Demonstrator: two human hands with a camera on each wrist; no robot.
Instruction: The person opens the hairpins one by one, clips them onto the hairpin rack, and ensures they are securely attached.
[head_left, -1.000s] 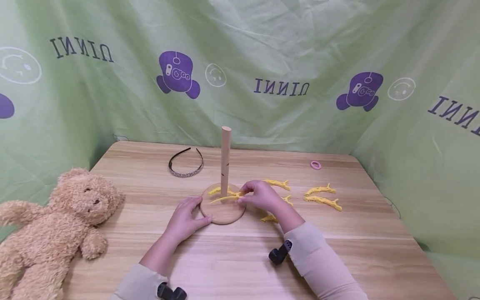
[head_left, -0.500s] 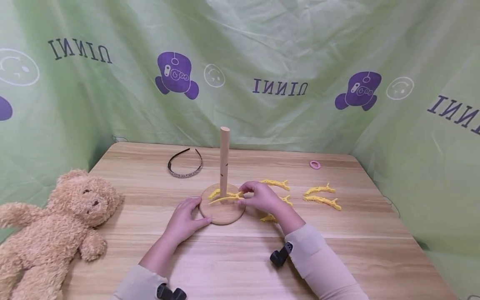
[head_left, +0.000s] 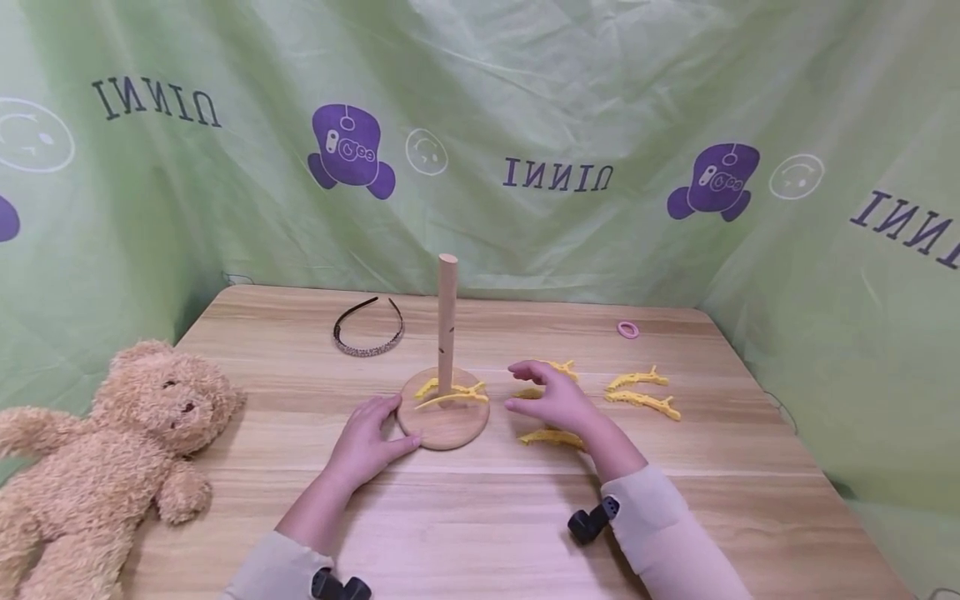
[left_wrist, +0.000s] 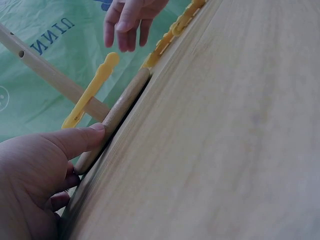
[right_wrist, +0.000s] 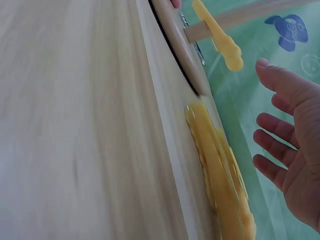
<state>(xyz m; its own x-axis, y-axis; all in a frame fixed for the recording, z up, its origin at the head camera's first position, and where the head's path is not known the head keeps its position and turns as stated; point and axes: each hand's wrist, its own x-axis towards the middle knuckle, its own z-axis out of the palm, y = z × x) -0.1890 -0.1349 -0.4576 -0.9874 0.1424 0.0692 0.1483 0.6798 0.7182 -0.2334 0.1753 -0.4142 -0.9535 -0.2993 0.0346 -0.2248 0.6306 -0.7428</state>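
Note:
A wooden post point(head_left: 447, 317) stands upright on a round wooden base point(head_left: 444, 435). My left hand point(head_left: 363, 442) grips the base's left rim; in the left wrist view its thumb point(left_wrist: 82, 139) lies on the edge and the fingers curl around the side. A yellow clip point(head_left: 465, 395) with a forked end sits across the foot of the post, also seen in the right wrist view as a yellow clip point(right_wrist: 220, 37). My right hand point(head_left: 558, 400) hovers right of the base, fingers spread and holding nothing, over several yellow clips point(head_left: 551, 437) partly hidden by it.
Two more yellow clips point(head_left: 643, 402) lie farther right. A pink ring point(head_left: 627, 330) is at the back right, a black headband point(head_left: 367, 350) at the back left. A teddy bear point(head_left: 97, 467) lies on the left; green cloth point(head_left: 480, 233) hangs behind the table.
My right hand has let go of the yellow clip at the post and moved right, its fingers parted. The clip stays at the post. My left hand keeps its place on the base.

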